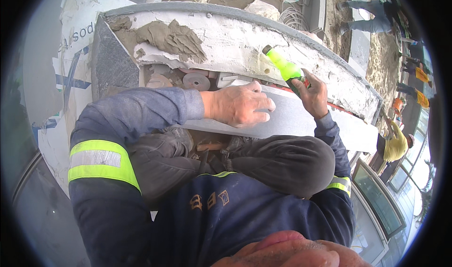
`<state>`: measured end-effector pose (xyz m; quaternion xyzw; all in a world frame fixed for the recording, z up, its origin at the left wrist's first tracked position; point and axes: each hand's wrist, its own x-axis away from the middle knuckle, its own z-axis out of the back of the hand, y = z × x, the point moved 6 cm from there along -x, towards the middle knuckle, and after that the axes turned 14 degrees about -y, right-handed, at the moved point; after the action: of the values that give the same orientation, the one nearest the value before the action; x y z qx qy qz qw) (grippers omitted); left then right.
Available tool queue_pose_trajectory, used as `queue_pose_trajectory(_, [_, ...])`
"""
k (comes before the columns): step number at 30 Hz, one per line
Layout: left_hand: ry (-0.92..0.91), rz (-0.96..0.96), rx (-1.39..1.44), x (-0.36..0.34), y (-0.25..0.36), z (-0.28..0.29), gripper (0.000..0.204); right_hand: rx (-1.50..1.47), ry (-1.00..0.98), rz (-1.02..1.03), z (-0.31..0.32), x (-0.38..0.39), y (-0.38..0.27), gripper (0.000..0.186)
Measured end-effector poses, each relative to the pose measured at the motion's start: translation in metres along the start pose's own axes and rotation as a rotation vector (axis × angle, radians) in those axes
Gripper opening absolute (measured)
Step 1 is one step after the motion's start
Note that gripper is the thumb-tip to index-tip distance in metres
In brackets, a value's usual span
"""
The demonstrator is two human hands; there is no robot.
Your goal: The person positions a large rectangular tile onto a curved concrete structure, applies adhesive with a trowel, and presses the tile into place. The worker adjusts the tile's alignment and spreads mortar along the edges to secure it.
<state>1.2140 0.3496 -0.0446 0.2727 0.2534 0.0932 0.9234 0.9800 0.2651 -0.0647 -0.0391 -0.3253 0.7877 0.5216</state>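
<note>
My right hand (311,93) grips a bright green plastic bottle (284,65) with a dark label and cap, tilted so the cap points up and left over the white, mortar-streaked ledge (339,76). My left hand (240,107) rests on a long pale gray slab (294,121) in front of me, fingers loosely bent and apart, with nothing visible in them. Behind the slab lie a gray grinding disc (196,82) and some pale offcuts (226,80). A lump of gray mortar (172,41) is smeared on the ledge's upper left.
My bent knees (287,163) are below the slab. A taped white panel (73,41) stands left. At the right are a person in jeans (372,22), a person in a yellow shirt (395,144), further workers (419,95) and glass panes (379,199). Coiled cable (292,17) lies beyond the ledge.
</note>
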Motion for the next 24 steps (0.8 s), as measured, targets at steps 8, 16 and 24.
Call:
queue_pose_trajectory(8, [0.039, -0.106, 0.008, -0.019, 0.014, 0.004, 0.019, 0.025, -0.064, 0.248, -0.037, -0.078, -0.084, 0.047])
queue_pose_trajectory(16, [0.152, -0.101, 0.058, -0.018, 0.029, 0.013, 0.022, 0.048, -0.071, 0.46, -0.054, -0.142, -0.159, 0.046])
queue_pose_trajectory(24, [0.221, -0.046, 0.058, -0.007, 0.027, 0.02, 0.021, 0.076, -0.173, 0.49, -0.074, -0.165, -0.19, 0.048])
